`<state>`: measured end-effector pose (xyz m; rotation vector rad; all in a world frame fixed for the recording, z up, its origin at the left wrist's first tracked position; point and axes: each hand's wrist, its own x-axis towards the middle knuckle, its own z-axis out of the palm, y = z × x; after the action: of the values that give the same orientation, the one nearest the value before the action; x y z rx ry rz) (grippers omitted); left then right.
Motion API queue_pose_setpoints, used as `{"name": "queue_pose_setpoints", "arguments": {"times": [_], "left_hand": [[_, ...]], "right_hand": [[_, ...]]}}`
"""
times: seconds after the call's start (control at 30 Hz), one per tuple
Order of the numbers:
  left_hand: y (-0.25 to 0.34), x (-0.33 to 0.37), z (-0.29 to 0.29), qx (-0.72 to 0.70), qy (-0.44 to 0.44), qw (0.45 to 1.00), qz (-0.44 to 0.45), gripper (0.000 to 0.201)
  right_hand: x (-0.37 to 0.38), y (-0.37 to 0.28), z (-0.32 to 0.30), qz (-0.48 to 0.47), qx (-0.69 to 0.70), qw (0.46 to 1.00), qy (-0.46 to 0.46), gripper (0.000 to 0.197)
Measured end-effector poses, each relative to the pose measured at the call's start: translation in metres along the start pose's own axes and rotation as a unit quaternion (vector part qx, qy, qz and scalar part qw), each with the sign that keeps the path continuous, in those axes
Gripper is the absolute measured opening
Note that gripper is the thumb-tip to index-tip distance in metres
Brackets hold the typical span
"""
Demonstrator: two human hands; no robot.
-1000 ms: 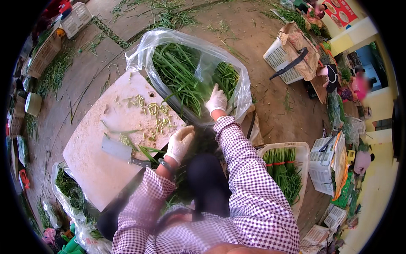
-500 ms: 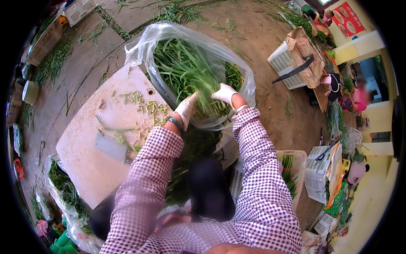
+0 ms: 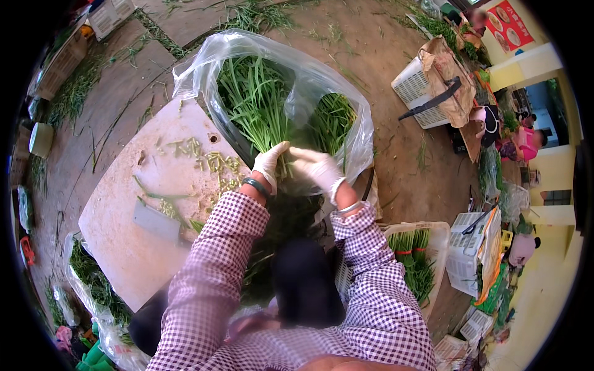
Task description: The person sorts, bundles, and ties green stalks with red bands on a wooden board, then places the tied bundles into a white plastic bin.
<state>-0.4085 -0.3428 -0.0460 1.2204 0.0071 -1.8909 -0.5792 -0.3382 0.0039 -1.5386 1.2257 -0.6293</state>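
My left hand (image 3: 267, 166), in a white glove, is closed round the stem ends of a bunch of long-leaved greens (image 3: 257, 108). The leaves fan away from me into a large clear plastic bag (image 3: 362, 123). My right hand (image 3: 315, 168), also gloved, is beside the stem ends with its fingers stretched toward them, slightly blurred. Another clump of greens (image 3: 334, 120) lies in the bag's right part. To the left is a worn white board (image 3: 117, 219), holding pale cut stem pieces (image 3: 216, 166) and a cleaver (image 3: 156, 222) with a broad grey blade.
A pale bin (image 3: 442, 238) at my right holds greens tied with red bands. White crates (image 3: 464, 250) stand farther right, one (image 3: 413, 86) topped with brown paper. Bagged greens (image 3: 96, 281) sit at lower left. Loose leaves litter the floor. People sit along the far right.
My right hand has drawn back from the leaves toward the stem ends. The bunch now fans out from my left hand, and the clump at the bag's right shows more fully.
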Motion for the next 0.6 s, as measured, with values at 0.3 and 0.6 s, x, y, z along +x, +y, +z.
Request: {"name": "queue_pose_setpoints", "arguments": {"times": [0.3, 0.6], "left_hand": [[0.044, -0.039, -0.021, -0.093, -0.154, 0.983, 0.039, 0.037], [0.051, -0.043, -0.039, -0.104, -0.143, 0.983, 0.054, 0.041]], "right_hand": [[0.019, -0.001, -0.031, 0.061, -0.214, 0.975, 0.013, 0.034], [0.032, 0.008, 0.021, 0.065, -0.088, 0.990, 0.091, 0.052]]}}
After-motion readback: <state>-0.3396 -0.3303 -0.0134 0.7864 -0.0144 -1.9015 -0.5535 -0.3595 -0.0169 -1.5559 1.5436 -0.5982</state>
